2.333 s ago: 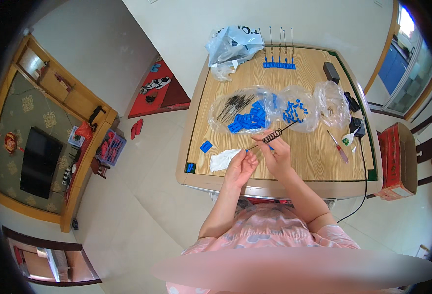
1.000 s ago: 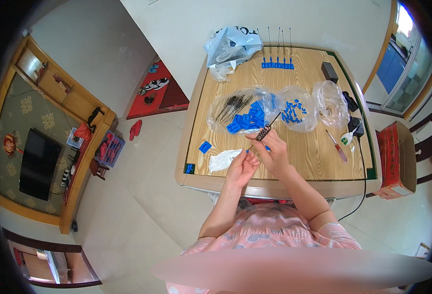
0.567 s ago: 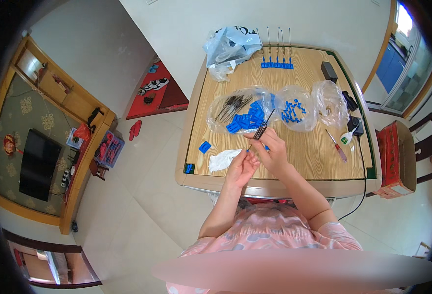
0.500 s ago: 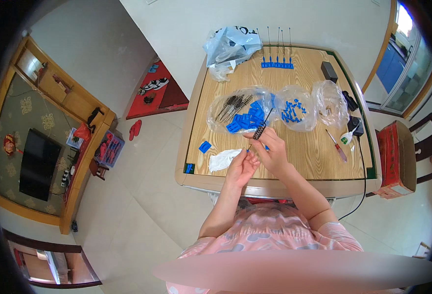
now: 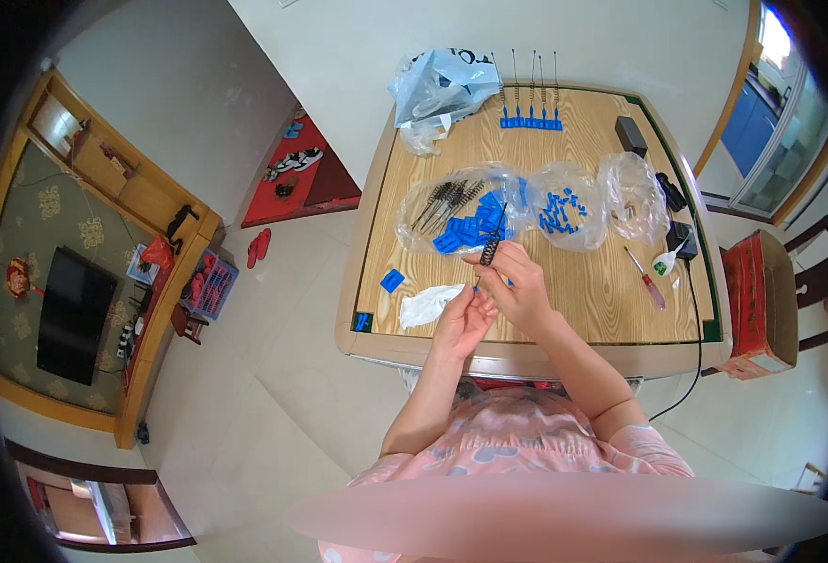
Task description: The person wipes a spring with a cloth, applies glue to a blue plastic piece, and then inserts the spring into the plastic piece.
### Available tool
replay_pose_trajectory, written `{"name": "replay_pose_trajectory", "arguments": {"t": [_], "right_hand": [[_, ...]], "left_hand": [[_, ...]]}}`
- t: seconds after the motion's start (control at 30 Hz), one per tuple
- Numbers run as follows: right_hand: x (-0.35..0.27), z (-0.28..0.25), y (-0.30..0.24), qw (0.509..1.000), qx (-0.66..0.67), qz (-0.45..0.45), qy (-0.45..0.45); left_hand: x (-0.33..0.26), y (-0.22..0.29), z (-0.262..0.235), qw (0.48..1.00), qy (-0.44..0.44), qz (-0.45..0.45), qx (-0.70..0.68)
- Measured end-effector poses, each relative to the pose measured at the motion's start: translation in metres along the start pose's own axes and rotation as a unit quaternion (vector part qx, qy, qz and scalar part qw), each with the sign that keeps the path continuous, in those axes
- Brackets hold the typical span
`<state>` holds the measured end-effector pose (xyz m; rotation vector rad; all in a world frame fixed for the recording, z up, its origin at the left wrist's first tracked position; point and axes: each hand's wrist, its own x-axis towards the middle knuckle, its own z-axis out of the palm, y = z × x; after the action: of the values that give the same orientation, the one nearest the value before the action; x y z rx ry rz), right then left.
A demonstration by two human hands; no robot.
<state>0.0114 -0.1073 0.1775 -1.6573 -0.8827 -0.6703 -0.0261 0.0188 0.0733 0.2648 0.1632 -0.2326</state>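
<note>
My right hand (image 5: 521,289) pinches a black coil spring (image 5: 491,250) with a thin dark rod standing out of its top. The spring is held nearly upright above the near part of the table. Close below it, my left hand (image 5: 465,327) is closed on a small blue piece (image 5: 476,289) at the rod's lower end; my fingertips hide most of it. Just beyond my hands, a clear plastic bag (image 5: 414,240) holds several black springs (image 5: 449,202) and blue plastic blocks (image 5: 471,234). A crumpled white cloth (image 5: 430,307) lies beside my left hand.
At the table's far edge stands a blue base (image 5: 531,125) with several upright spring rods. Other bags hold small blue pieces (image 5: 561,212) and little metal parts (image 5: 631,208). A screwdriver (image 5: 653,289) and a black cord (image 5: 698,347) lie right; a loose blue block (image 5: 392,281) lies left.
The spring and its rod have tilted to stand more upright, the rod's tip shifting left. Both hands keep almost the same place and grip.
</note>
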Motion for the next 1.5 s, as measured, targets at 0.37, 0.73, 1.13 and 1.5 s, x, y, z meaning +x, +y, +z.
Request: {"name": "replay_pose_trajectory", "arguments": {"t": [0.37, 0.73, 1.13, 1.5], "right_hand": [[0.001, -0.004, 0.008, 0.998, -0.020, 0.008, -0.060], [-0.001, -0.002, 0.023, 0.998, -0.027, 0.008, -0.058], [-0.023, -0.003, 0.048, 0.992, -0.073, 0.005, -0.099], [-0.064, -0.002, 0.081, 0.975, -0.091, 0.082, -0.183]], "left_hand": [[0.001, 0.008, -0.022, 0.999, -0.017, -0.011, 0.049], [-0.008, 0.012, -0.013, 0.997, -0.001, 0.017, 0.079], [-0.006, -0.007, -0.011, 0.995, 0.061, -0.022, 0.073], [-0.006, -0.020, -0.047, 0.994, -0.042, -0.094, 0.048]]}}
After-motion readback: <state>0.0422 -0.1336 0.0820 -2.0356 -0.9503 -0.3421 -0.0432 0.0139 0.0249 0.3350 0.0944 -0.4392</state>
